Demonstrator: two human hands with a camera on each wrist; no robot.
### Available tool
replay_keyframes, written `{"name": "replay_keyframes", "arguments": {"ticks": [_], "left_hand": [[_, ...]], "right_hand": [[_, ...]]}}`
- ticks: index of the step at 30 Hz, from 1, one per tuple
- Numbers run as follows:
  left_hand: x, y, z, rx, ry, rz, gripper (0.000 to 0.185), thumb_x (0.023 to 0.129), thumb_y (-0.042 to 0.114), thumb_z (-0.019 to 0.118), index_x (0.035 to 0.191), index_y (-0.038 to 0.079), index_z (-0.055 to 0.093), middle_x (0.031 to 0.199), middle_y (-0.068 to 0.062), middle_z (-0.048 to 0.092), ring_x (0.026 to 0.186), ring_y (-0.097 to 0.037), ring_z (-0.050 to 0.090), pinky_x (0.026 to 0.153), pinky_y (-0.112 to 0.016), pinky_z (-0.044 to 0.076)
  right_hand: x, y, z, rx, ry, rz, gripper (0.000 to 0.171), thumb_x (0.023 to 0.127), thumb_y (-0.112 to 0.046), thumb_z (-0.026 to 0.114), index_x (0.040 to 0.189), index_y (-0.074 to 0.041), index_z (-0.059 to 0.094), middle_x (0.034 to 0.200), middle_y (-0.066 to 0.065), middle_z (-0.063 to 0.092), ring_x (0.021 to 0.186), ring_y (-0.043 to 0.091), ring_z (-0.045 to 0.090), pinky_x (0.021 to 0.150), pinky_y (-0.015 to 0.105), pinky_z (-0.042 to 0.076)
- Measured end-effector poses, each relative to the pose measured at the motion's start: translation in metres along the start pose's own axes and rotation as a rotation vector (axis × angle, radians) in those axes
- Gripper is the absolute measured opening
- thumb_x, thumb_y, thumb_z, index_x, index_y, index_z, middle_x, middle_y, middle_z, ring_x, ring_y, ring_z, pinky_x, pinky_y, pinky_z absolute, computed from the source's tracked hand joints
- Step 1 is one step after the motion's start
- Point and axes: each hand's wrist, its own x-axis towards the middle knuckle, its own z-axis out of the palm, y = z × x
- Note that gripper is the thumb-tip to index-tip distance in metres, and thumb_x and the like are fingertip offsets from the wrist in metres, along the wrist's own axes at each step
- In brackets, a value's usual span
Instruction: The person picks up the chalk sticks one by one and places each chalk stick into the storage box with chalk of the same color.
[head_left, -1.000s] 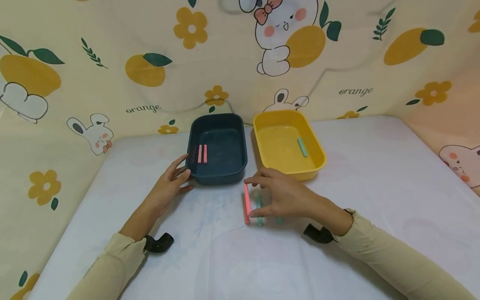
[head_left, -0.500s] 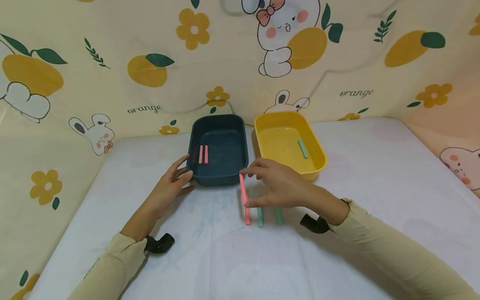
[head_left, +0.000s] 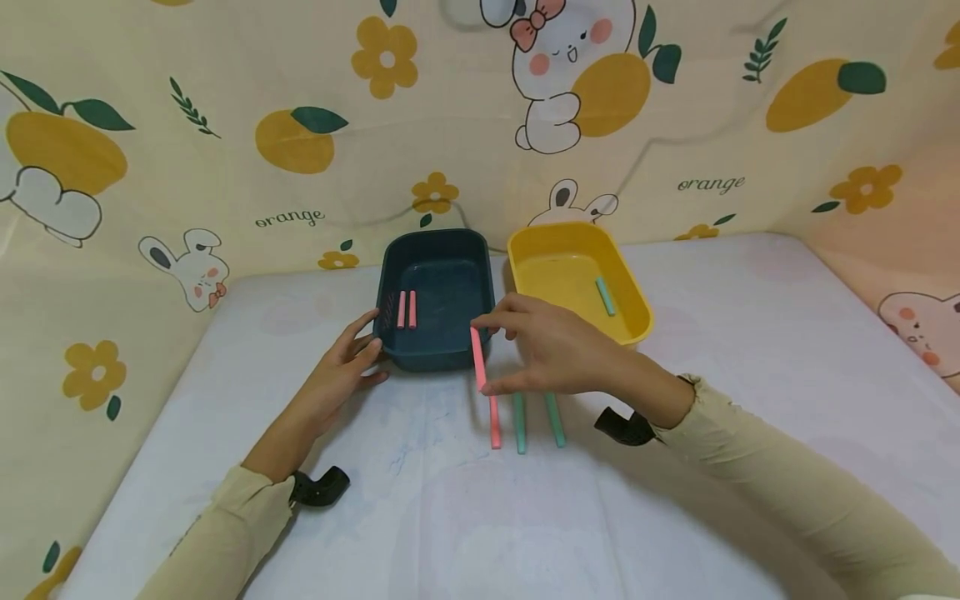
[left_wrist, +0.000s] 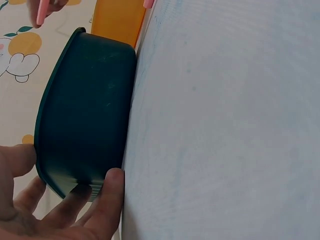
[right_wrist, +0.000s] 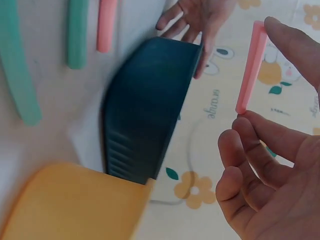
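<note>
My right hand (head_left: 558, 346) pinches a pink stick (head_left: 477, 360) by its two ends, thumb at one and index finger at the other. The stick hangs in the air over the near right corner of a dark blue bin (head_left: 435, 360). In the right wrist view the held stick looks straight and flat-sided. My left hand (head_left: 337, 379) touches the left side of this bin with spread, fairly straight fingers. Two pink sticks (head_left: 412, 309) lie side by side inside. On the table below my right hand lie another pink stick (head_left: 494, 425) and two green sticks (head_left: 520, 425).
Right of the blue bin stands a yellow bin (head_left: 555, 287) with one green stick (head_left: 605, 296) in it. A patterned cloth (head_left: 300, 75) hangs behind the bins. The white table (head_left: 465, 525) spreads in front. A black wrist camera (head_left: 321, 487) sits on the left forearm.
My right hand has lifted the pink stick off the table area and carried it forward and left toward the blue bin. My left hand has stayed at the bin's side.
</note>
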Motion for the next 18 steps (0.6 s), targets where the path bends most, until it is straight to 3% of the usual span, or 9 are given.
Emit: {"name": "replay_keyframes", "arguments": {"ticks": [18], "left_hand": [[0.002, -0.002, -0.003, -0.033, -0.028, 0.024, 0.065, 0.105, 0.026, 0.051, 0.159, 0.035, 0.017, 0.165, -0.016, 0.018, 0.147, -0.039, 0.033, 0.114, -0.056, 0.038]], "right_hand": [[0.024, -0.004, -0.008, 0.001, -0.04, 0.03, 0.077, 0.074, -0.061, 0.08, 0.139, -0.026, 0.058, 0.123, -0.004, 0.057, 0.099, 0.012, 0.055, 0.082, 0.027, 0.053]]}}
